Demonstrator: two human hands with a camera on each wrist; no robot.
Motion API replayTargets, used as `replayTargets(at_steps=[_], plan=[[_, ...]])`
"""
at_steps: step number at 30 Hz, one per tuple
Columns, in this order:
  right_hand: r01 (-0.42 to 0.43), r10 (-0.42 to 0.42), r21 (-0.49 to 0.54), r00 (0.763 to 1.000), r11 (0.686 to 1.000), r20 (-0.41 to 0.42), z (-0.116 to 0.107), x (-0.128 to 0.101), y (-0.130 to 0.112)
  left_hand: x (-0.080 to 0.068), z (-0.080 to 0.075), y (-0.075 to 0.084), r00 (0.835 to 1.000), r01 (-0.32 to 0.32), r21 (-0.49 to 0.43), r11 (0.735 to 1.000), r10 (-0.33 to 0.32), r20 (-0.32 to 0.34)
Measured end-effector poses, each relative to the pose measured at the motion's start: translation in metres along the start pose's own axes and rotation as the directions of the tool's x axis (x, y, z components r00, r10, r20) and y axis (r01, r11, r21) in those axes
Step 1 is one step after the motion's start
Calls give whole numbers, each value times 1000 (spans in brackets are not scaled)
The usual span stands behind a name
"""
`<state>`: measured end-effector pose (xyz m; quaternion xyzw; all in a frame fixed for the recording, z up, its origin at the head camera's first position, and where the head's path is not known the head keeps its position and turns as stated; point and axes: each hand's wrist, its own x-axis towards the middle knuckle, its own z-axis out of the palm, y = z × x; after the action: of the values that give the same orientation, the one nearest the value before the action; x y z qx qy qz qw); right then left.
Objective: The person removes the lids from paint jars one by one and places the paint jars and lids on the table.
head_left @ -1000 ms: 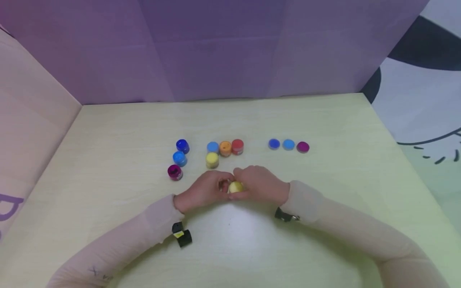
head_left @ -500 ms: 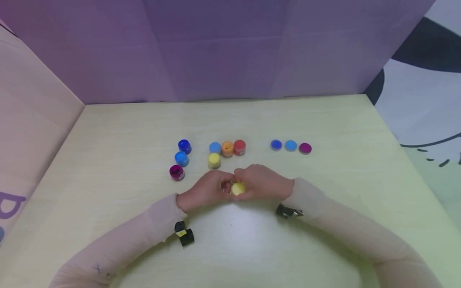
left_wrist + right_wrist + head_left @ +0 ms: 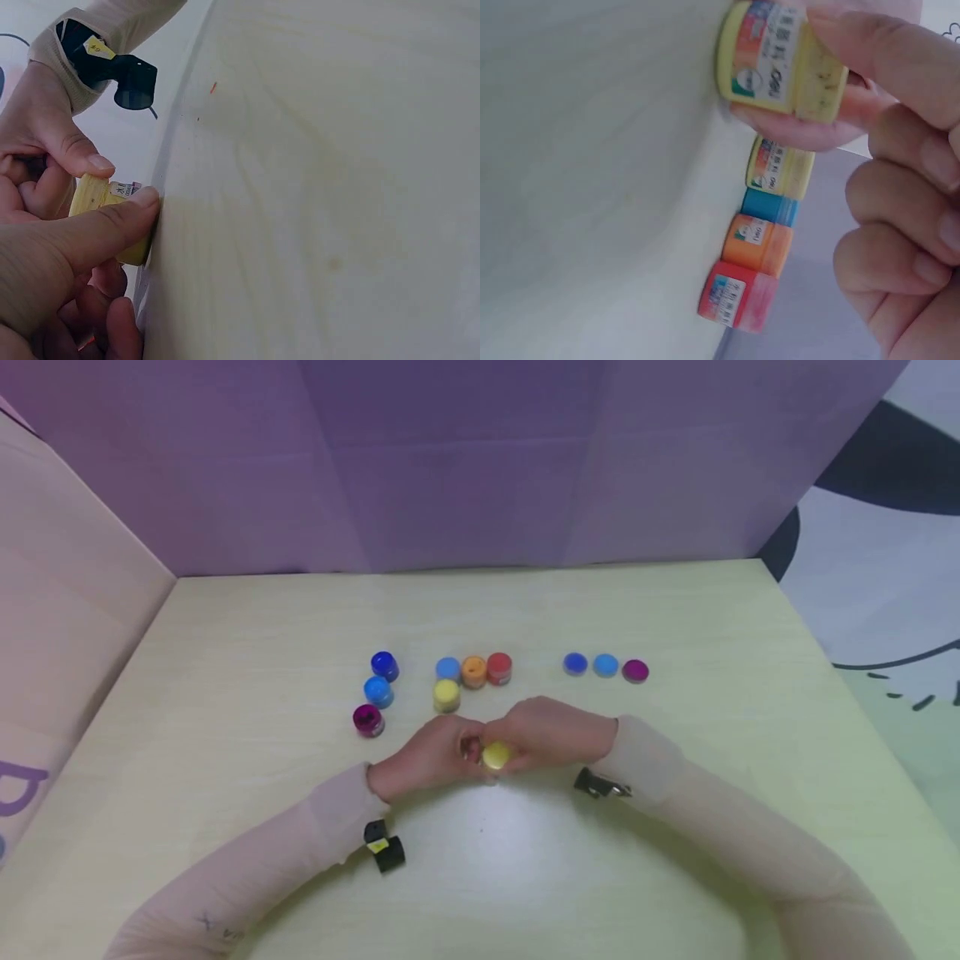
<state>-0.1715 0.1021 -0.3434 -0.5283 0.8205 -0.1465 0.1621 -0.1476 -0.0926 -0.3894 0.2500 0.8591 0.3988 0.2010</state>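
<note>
- Yellow paint jar (image 3: 496, 756) is upright, low over the near middle of the table (image 3: 487, 877), held between both hands' fingers; whether its base touches the table I cannot tell.
- Left hand (image 3: 433, 753): nearly closed round the jar's body, thumb across the front, other fingers behind.
- Right hand (image 3: 557, 731): thumb and forefinger pinch the cap (image 3: 821, 82), other fingers curled in.
- Compared with half a second ago, the right hand is raised at the wrist, its black wrist camera (image 3: 602, 783) higher, and more of the held jar's front shows; the other jars and the lids match.
- Beyond the hands, a capped yellow jar (image 3: 446, 697) stands before a blue jar (image 3: 447, 668), with an orange jar (image 3: 474, 672) and red jar (image 3: 499, 668) alongside.
- Left of these, in a slanting line: dark blue jar (image 3: 384, 666), light blue jar (image 3: 378, 692), magenta jar (image 3: 368, 721).
- To the right, three lids (image 3: 606, 665) lie in a row: dark blue, light blue, magenta.
</note>
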Motion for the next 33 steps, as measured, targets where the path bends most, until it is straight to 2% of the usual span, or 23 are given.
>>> replayTargets(at_steps=[5, 9, 14, 17, 19, 24, 33], plan=[[116, -117, -25, 992, 993, -38, -2, -2, 2, 0, 0, 0, 1000, -9, -13, 1000, 9, 8], [112, -113, -27, 993, 993, -36, -5, -4, 1, -1, -1, 1, 1000, -19, -7, 1000, 19, 9], [-20, 20, -7, 1000, 1000, -2, -2, -5, -5, -1, 0, 1, 1000, -17, -13, 1000, 17, 4], [-107, 107, -21, 994, 994, -17, 1, -4, -12, -2, 0, 2, 1000, -17, 8, 1000, 17, -2], [-171, 170, -30, 984, 985, -48, 2, -3, -16, -2, 0, 2, 1000, -20, 26, 999, 20, -4], [-330, 326, -38, 942, 943, -86, 7, -2, -23, -2, 0, 0, 1000, -29, 39, 999, 29, -1], [-435, 428, -109, 900, 894, -82, 9, 1, -31, -1, -1, 0, 1000, -5, 52, 999, 5, 3]])
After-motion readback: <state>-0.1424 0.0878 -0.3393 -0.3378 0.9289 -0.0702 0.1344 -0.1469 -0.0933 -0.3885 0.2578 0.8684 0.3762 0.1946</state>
